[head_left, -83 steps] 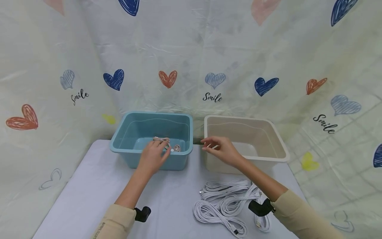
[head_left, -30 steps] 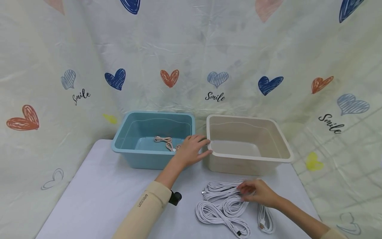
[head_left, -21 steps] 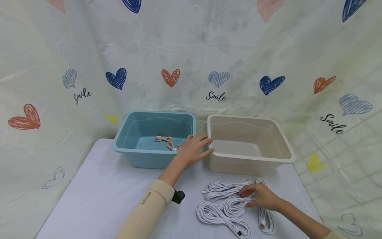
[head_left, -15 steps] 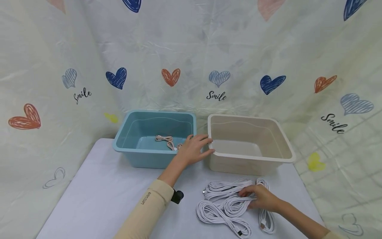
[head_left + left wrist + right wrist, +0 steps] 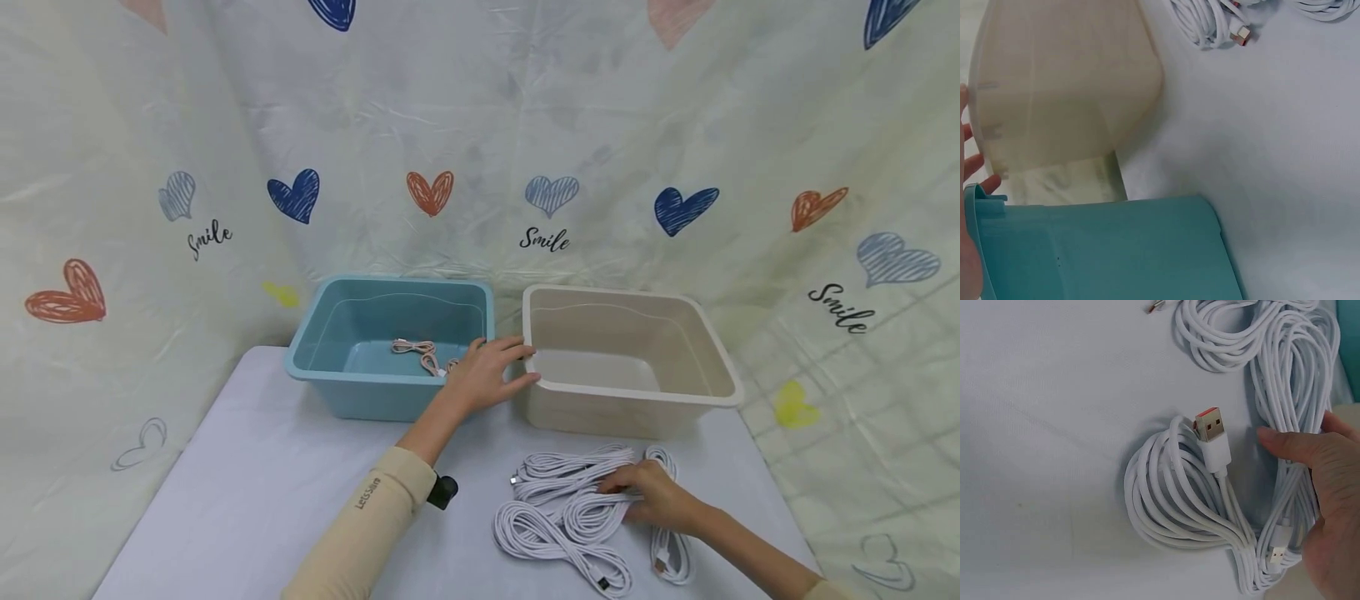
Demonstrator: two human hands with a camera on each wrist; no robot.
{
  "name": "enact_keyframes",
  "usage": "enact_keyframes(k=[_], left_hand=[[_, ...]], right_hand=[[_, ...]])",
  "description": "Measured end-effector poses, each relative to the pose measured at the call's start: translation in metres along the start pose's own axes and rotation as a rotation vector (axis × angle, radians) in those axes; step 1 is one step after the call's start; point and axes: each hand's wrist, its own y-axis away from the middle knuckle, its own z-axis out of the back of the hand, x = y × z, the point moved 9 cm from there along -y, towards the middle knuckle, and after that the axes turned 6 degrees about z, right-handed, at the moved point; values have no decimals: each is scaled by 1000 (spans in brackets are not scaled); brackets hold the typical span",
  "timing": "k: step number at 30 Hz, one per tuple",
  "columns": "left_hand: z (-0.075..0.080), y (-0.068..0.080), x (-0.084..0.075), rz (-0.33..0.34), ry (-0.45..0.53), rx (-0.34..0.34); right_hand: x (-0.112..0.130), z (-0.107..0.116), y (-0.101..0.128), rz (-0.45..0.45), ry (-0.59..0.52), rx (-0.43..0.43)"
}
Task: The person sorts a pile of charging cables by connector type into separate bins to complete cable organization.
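The desk point(image 5: 247, 467) carries a blue bin point(image 5: 360, 396) and a beige bin point(image 5: 667, 392). The left hand point(image 5: 487, 375) lies between them, fingers straight, touching both rims. Nearer the person, the right hand point(image 5: 648, 498) curls around the white cable coils point(image 5: 558, 533) beneath it.
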Motion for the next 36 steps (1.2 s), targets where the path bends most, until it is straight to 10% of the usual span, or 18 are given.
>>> enact_keyframes(k=[14, 36], left_hand=[[-1, -1, 1, 21, 39, 16], [-1, -2, 0, 7, 33, -1]], right_hand=[[-7, 10, -9, -279, -138, 201], [13, 36, -26, -301, -286, 211]])
